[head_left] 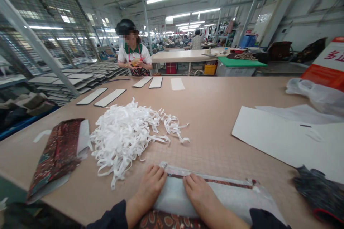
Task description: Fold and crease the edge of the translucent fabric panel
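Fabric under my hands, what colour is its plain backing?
The backing is pale greyish white, clearest in the head view.

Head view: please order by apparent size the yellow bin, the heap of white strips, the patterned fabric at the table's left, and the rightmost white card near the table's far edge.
1. Heap of white strips
2. Patterned fabric at left
3. White card and yellow bin: they look nearly alike, so not ranked.
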A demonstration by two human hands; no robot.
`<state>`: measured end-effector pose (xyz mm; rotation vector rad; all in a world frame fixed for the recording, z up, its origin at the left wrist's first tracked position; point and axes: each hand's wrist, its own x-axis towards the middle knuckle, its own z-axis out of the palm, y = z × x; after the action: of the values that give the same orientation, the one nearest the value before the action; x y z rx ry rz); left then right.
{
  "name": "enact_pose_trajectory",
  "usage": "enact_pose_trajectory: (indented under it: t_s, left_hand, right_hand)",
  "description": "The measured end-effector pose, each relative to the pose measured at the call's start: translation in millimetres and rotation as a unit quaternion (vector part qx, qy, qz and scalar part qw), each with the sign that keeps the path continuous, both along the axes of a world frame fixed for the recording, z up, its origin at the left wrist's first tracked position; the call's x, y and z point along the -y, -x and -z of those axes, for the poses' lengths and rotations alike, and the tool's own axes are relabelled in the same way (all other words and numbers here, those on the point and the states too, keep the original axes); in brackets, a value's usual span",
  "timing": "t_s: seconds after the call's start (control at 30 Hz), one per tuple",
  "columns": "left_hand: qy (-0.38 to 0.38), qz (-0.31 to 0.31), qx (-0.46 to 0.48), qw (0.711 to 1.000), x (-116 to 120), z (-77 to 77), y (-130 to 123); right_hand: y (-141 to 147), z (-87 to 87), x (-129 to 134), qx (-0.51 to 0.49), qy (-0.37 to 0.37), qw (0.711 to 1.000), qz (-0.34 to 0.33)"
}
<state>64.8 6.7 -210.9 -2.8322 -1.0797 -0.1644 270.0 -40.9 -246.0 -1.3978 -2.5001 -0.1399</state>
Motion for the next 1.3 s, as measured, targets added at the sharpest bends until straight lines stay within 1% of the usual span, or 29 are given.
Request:
enact_pose_trajectory:
  t_s: [0.07,0.17,0.27,0.33,0.4,0.5,0.6,0.67,0.73,0.83,0.87,0.93,1.0,1.17,1.23,1.3]
  left_hand:
    - [0.007,-0.017,0.000,1.000,0.5,-0.3,0.5]
    - [-0.003,-0.017,0.002,1.000,0.4,3.8,1.2]
    - [-0.020,-0.001,0.016,1.000,1.2,9.5,4.7]
    - [-0.022,-0.004,0.040,0.999,2.9,11.2,8.4]
    - [-0.017,-0.016,0.069,0.997,5.6,10.5,11.8]
    - [-0.005,-0.030,0.092,0.995,9.4,7.9,14.3]
    - [-0.011,-0.032,0.101,0.994,11.2,7.9,14.1]
    - [-0.024,-0.027,0.114,0.993,11.3,10.3,13.9]
    - [-0.033,-0.023,0.127,0.991,11.1,13.6,14.4]
    - [-0.030,-0.028,0.135,0.990,10.8,17.3,15.2]
    - [-0.029,-0.032,0.137,0.990,10.7,18.0,15.2]
    - [-0.027,-0.036,0.135,0.990,10.4,18.4,14.8]
    - [-0.024,-0.034,0.127,0.991,9.9,17.6,13.8]
    - [-0.022,-0.019,0.099,0.995,8.1,11.2,10.8]
    - [-0.018,-0.022,0.092,0.995,7.3,8.7,10.6]
    - [-0.008,-0.030,0.086,0.996,7.0,7.0,11.2]
  right_hand:
    - [-0.5,-5.3,-2.2,0.018,0.025,0.999,0.018]
    - [14.4,-15.3,-12.4,0.014,0.059,0.998,0.034]
    - [31.6,-19.2,-20.3,-0.001,0.064,0.998,0.007]
    - [35.8,-19.2,-23.3,0.002,0.070,0.998,-0.007]
    - [35.2,-19.3,-27.2,-0.004,0.089,0.996,-0.005]
    - [35.3,-19.9,-37.0,-0.064,0.133,0.989,0.006]
    - [43.5,-17.3,-45.2,-0.136,0.157,0.978,-0.012]
    - [50.3,-13.7,-46.2,-0.149,0.147,0.978,-0.021]
    - [54.3,-10.3,-44.6,-0.134,0.114,0.984,-0.035]
    - [53.1,-8.2,-43.3,-0.097,0.058,0.990,-0.082]
    - [51.7,-8.3,-44.1,-0.091,0.051,0.990,-0.096]
    - [49.9,-9.1,-46.8,-0.092,0.060,0.989,-0.104]
    - [51.4,-10.8,-48.7,-0.089,0.067,0.990,-0.091]
    - [57.1,-17.5,-38.8,-0.015,0.027,0.997,-0.071]
    - [47.7,-17.4,-29.2,0.014,0.031,0.998,-0.055]
    - [27.0,-13.7,-16.3,0.032,0.038,0.998,-0.029]
